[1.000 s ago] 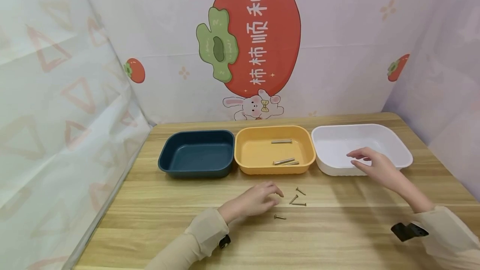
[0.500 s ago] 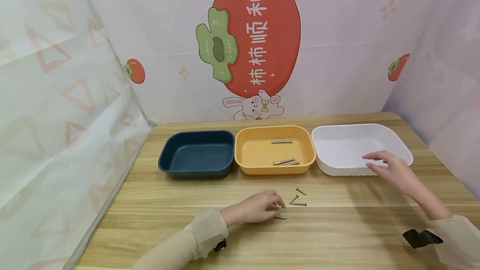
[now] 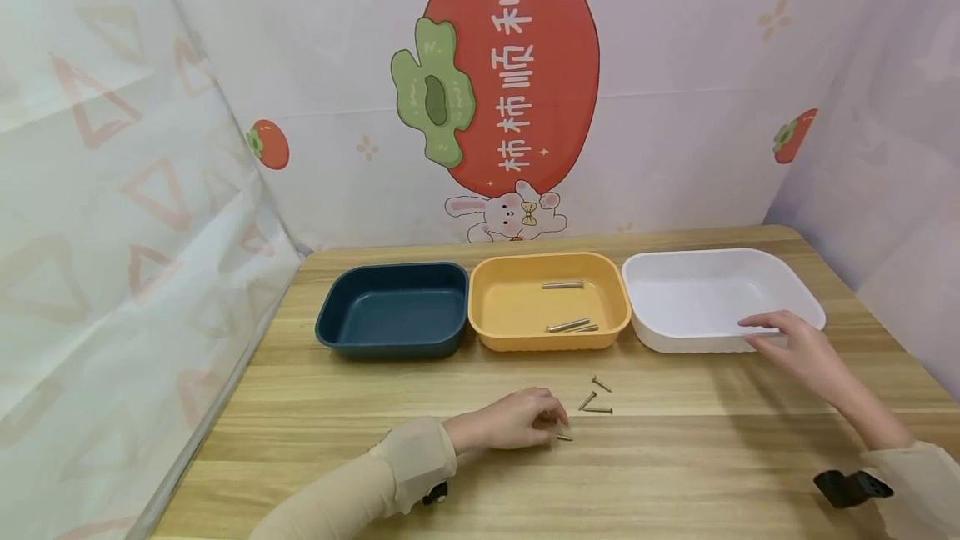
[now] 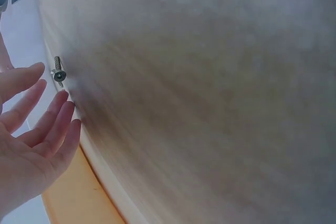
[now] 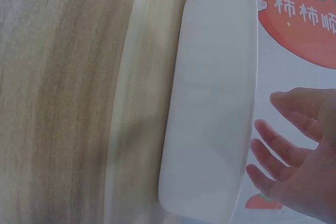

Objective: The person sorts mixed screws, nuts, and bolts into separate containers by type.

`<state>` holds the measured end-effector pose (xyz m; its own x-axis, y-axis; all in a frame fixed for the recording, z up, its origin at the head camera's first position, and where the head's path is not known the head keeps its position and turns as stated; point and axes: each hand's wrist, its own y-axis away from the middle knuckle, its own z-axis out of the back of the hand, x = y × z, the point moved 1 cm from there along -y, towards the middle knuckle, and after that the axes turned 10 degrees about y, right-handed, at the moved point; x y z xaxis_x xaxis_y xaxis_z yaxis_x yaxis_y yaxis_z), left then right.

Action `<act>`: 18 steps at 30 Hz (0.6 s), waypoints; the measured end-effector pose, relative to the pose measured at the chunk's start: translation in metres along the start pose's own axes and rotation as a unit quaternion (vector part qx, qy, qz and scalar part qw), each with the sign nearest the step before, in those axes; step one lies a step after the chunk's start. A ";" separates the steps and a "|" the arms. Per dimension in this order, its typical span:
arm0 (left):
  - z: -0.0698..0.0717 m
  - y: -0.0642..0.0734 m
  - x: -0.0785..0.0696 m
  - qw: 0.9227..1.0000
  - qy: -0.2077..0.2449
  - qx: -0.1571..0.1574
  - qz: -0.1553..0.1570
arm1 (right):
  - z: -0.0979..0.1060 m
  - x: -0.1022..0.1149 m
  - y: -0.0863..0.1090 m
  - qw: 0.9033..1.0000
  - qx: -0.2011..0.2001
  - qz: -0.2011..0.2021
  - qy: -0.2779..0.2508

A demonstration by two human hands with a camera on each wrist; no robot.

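My left hand [image 3: 553, 421] rests on the wooden table [image 3: 675, 473], fingertips just above a small screw [image 3: 564, 437]. In the left wrist view its fingers [image 4: 52, 116] are straight and hold nothing, with the screw [image 4: 58, 72] just beyond the fingertips. Three more screws [image 3: 592, 398] lie to the right of that hand. My right hand [image 3: 761, 328] hovers, fingers extended, over the front right rim of the white tray [image 3: 705, 253]. The right wrist view shows the hand [image 5: 286, 150] empty beside the tray [image 5: 215, 103].
A yellow tray [image 3: 480, 307] in the middle holds a few long bolts [image 3: 567, 324]. To its left stands a dark blue tray [image 3: 324, 327] with nothing in it. Patterned screens wall the table on the left, back and right.
My right hand has drawn back from over the white tray's middle to its front right rim. My left hand slid slightly right and nearer, onto the closest screw.
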<state>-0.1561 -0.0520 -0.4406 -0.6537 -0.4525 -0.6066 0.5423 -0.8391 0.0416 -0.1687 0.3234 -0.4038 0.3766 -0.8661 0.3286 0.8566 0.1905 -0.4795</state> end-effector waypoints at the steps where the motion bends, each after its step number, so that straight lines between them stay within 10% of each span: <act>1: 0.000 0.000 0.000 1.000 0.002 0.002 0.002 | 0.000 -0.001 0.001 1.000 -0.001 -0.001 0.000; 18: -0.007 -0.004 0.006 1.000 0.012 -0.001 0.022 | -0.005 -0.007 0.005 1.000 -0.015 -0.009 -0.006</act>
<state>-0.1580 -0.0494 -0.4498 -0.6164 -0.4815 -0.6231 0.5711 -0.8181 0.0673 -0.1689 0.3282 -0.4128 0.3659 -0.8635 0.3471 0.8523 0.1611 -0.4976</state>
